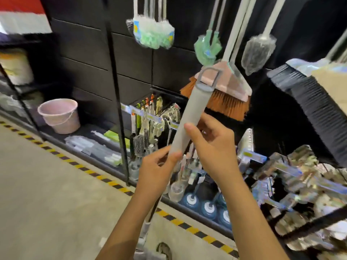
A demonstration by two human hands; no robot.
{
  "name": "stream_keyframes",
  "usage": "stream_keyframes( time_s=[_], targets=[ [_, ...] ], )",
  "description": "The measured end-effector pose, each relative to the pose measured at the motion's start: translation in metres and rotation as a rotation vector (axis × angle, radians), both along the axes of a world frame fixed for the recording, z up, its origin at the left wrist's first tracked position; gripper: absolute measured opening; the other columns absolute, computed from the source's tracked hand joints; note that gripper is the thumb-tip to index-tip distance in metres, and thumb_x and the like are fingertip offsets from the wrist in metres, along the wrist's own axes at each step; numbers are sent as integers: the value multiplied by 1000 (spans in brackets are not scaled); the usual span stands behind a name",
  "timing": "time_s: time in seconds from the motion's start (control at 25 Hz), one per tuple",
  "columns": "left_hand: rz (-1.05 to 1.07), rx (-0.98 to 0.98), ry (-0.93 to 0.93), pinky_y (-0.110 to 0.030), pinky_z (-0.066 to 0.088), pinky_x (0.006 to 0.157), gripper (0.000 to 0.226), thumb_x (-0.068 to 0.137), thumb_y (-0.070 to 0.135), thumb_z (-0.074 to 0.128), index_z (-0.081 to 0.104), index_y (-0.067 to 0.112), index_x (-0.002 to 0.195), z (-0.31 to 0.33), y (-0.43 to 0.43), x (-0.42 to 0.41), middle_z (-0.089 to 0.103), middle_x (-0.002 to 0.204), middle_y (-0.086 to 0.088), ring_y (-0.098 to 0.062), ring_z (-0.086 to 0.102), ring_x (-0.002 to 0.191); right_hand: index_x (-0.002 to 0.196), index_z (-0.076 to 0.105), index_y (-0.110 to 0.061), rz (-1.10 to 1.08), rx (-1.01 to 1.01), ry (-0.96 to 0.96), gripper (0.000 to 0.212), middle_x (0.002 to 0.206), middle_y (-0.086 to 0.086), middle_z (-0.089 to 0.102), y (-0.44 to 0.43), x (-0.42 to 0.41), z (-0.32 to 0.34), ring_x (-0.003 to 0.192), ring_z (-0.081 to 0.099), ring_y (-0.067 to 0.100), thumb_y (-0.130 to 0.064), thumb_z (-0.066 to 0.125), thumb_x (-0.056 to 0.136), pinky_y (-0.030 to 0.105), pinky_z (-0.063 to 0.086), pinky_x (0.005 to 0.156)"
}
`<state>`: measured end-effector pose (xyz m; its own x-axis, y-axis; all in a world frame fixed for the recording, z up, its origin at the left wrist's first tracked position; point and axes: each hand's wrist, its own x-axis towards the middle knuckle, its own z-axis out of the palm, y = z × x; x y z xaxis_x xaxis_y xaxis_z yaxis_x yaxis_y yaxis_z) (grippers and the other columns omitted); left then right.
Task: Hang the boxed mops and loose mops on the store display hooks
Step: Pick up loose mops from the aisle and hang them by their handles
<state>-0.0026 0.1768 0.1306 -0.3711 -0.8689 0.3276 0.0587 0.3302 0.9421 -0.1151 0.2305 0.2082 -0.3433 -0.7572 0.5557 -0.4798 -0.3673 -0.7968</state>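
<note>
Mop handle [189, 117] centre frame, tilted up-right. Hang loop [208, 77] at its top end overlaps hanging orange broom [225, 96]. Left hand [155, 169] pinches lower end of grey grip. Right hand [210, 145] just above, fingers curled round grip. Pink bucket [60, 115] left, on bottom shelf.

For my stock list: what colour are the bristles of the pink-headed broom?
Orange bristles, head view.
</note>
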Motion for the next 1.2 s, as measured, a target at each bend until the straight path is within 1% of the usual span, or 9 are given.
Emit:
stream_keyframes(
  time_s=[0.12, 0.24, 0.36, 0.44, 0.56, 0.72, 0.92, 1.04, 1.2],
  targets=[
    [131, -7, -6, -7, 41, 55, 15, 86, 54, 60, 70, 52, 77, -2, -46, 11, 67, 67, 16, 6, 55, 60, 95, 58, -44, 119, -19, -3, 31, 92, -6, 67, -60, 6, 0, 82, 63, 3, -15, 66, 88, 22, 55, 75],
    [218, 12, -10, -17, 41, 58, 21, 82, 58, 53, 71, 48, 77, -7, -89, 13, 65, 68, -3, -2, 51, 62, 97, 60, -38, 218, -4, -23, 26, 96, 1, 68, -113, 4, -3, 83, 64, 9, -15, 68, 87, 19, 54, 74],
    [285, 26, -18, -26, 41, 59, 29, 82, 60, 53, 72, 38, 79, -10, -131, 11, 61, 67, -4, -7, 50, 66, 100, 61, -38, 308, 43, -46, 27, 100, 1, 68, -167, -2, -4, 86, 64, 13, -16, 68, 87, 22, 55, 76],
    [344, 47, -35, -29, 40, 57, 35, 82, 63, 52, 71, 33, 80, -12, -158, 10, 60, 69, -15, -10, 49, 66, 104, 63, -33, 380, 77, -72, 25, 100, 1, 67, -202, -4, -5, 87, 64, 12, -16, 69, 86, 24, 55, 77],
    [428, 79, -25, -27, 44, 60, 33, 82, 62, 53, 74, 36, 82, -14, -192, 12, 66, 77, -14, -10, 54, 67, 106, 62, -31, 457, 86, -70, 24, 101, -1, 65, -248, 2, -7, 87, 62, 8, -21, 68, 85, 21, 54, 76],
    [508, 133, -2, -34, 51, 61, 33, 83, 60, 55, 73, 33, 76, -20, -233, 29, 67, 69, -1, -11, 59, 66, 110, 65, -19, 536, 94, -107, 26, 100, 0, 65, -302, 25, -12, 85, 61, 3, -21, 68, 84, 16, 51, 74],
    [560, 121, 17, -57, 53, 59, 42, 84, 61, 55, 74, 24, 76, -33, -275, 70, 63, 69, -19, -36, 60, 64, 111, 67, -5, 592, 95, -60, 30, 98, 4, 66, -352, 72, -21, 83, 59, -1, -20, 67, 85, 11, 47, 72],
    [523, 111, 30, -54, 51, 61, 43, 85, 59, 56, 72, 20, 75, -41, -306, 115, 58, 68, -22, -24, 53, 64, 110, 67, -12, 571, 106, -37, 26, 98, 1, 66, -380, 118, -26, 84, 60, 2, -21, 65, 86, 13, 47, 72],
    [441, 84, 36, -23, 39, 53, 29, 86, 51, 53, 66, 37, 64, -33, -348, 172, 51, 57, 2, -2, 44, 57, 109, 67, -15, 502, 98, -2, 23, 96, 2, 67, -418, 175, -24, 85, 63, 8, -22, 64, 87, 16, 48, 73]
  ],
)
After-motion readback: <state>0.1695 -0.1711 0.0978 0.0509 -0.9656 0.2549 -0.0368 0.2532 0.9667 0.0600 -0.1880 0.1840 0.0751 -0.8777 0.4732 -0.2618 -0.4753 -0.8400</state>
